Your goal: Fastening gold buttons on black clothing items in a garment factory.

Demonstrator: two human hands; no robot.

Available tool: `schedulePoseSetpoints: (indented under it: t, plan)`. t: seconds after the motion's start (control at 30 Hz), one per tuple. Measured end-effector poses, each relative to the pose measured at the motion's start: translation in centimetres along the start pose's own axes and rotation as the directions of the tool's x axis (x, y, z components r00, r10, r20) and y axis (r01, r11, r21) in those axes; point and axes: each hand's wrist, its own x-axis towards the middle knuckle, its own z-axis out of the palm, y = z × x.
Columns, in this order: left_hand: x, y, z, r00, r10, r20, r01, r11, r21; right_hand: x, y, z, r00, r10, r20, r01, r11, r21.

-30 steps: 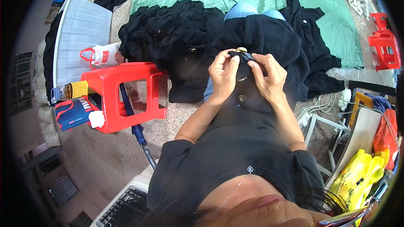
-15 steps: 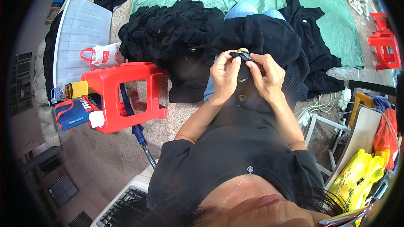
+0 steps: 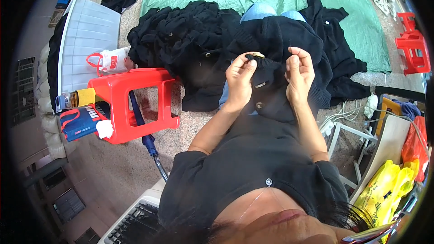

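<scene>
A black knit cardigan [image 3: 285, 36] lies across my lap over blue jeans. My left hand [image 3: 239, 83] is closed in a pinch on its edge, beside a pale gold button [image 3: 257, 55]. Lower on the same edge, two more buttons show, one of them a round button [image 3: 259, 105]. To the right, apart from the cardigan's edge, my right hand [image 3: 300, 74] is raised with thumb and forefinger pinched together. A thin dark line seems to stand above those fingertips; what they hold is too small to make out.
A heap of black garments [image 3: 181, 31] lies to the left, by a red plastic stool [image 3: 135, 74] on its side, a folded blue umbrella [image 3: 148, 141] and a pale plastic tub [image 3: 88, 40]. A green sheet [image 3: 366, 31] spreads beyond. Cables [image 3: 341, 113] and a yellow bag [image 3: 382, 185] are at right.
My right hand has drawn away from the button to the right, still pinched. My left hand stays on the cardigan's edge. A person in red has come further into view at far left.
</scene>
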Motion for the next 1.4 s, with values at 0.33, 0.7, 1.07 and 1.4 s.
schedulePoseSetpoints:
  t: [0.33,0.7,1.07,1.4]
  plan:
    - [0.1,-0.5,-0.2,0.995,-0.081,-0.060,0.071,0.986,-0.152,0.5,-0.3,0.4,0.953,0.200,0.227,-0.157,0.968,-0.194]
    - [0.4,0.2,-0.2,0.933,-0.350,0.087,0.360,0.915,-0.180,1.9,0.1,0.0,0.937,0.058,0.345,-0.002,0.987,-0.161]
    - [0.9,-0.1,-1.1,0.844,-0.511,0.163,0.536,0.796,-0.280,2.6,1.0,-1.3,0.864,-0.055,0.500,0.208,0.944,-0.255]
    - [0.9,-1.0,-1.7,0.815,-0.549,0.186,0.576,0.735,-0.358,3.2,1.2,-1.5,0.876,0.095,0.473,0.029,0.968,-0.249]
